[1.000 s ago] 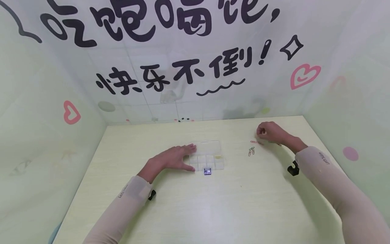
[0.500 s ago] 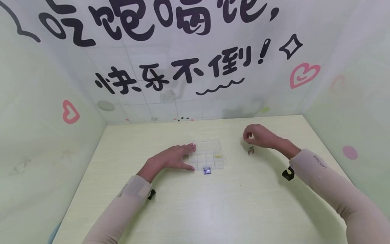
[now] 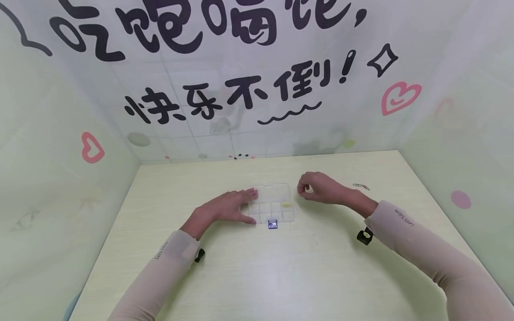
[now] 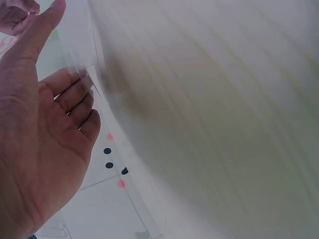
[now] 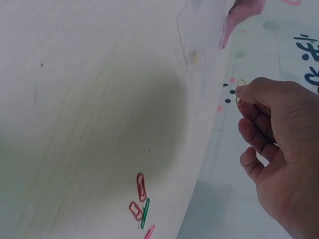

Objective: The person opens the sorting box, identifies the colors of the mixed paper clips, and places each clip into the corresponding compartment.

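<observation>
A clear plastic compartment box lies open at mid-table, with one yellowish paper clip in a right-hand cell. My left hand rests flat against the box's left side, fingers straight; the left wrist view shows its fingers touching the clear edge. Just right of the box hovers my right hand. In the right wrist view that hand pinches a gold paper clip between thumb and forefinger, with the box beyond it.
Loose paper clips lie on the table right of my right hand; red and green clips show in the right wrist view. A small dark label sits at the box's front edge. Walls close the table on three sides.
My right hand has moved left from the loose clips to the box's right edge, carrying a clip. The left hand and box have stayed put.
</observation>
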Demonstrator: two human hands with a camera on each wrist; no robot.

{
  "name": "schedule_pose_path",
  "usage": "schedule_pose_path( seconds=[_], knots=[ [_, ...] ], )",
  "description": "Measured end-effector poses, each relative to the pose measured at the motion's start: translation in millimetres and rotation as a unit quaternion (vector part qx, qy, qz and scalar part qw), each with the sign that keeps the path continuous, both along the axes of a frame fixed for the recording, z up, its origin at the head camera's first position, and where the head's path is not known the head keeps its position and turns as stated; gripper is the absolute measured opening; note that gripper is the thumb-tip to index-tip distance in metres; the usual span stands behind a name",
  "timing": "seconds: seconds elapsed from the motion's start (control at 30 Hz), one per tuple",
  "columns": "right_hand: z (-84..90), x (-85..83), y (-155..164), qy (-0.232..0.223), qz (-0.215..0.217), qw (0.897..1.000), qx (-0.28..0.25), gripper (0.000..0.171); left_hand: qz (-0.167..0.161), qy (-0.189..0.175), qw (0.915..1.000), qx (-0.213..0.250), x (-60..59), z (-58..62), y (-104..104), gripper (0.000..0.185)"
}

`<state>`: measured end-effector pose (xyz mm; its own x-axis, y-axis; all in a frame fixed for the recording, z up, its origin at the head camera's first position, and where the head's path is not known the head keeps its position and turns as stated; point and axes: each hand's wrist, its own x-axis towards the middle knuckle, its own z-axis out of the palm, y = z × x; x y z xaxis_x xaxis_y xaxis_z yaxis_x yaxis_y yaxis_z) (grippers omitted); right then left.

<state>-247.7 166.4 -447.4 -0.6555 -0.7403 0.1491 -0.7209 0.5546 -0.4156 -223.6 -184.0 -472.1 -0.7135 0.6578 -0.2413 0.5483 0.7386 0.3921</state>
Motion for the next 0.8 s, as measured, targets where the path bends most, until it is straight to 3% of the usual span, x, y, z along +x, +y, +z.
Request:
schedule_pose_path(
  seconds=[0.4, 0.8],
  knots=[
    [-11.1, 6.6, -28, 0.01, 0.026, 1.0, -0.004, 0.012, 0.004, -0.003, 1.0, 0.002, -1.4, -1.9, 0, 0.097],
    [-18.3, 9.8, -34, 0.025, 0.024, 0.999, 0.0, 0.005, 0.006, -0.004, 1.0, 0.001, -1.2, -1.6, 0, 0.097]
  ],
)
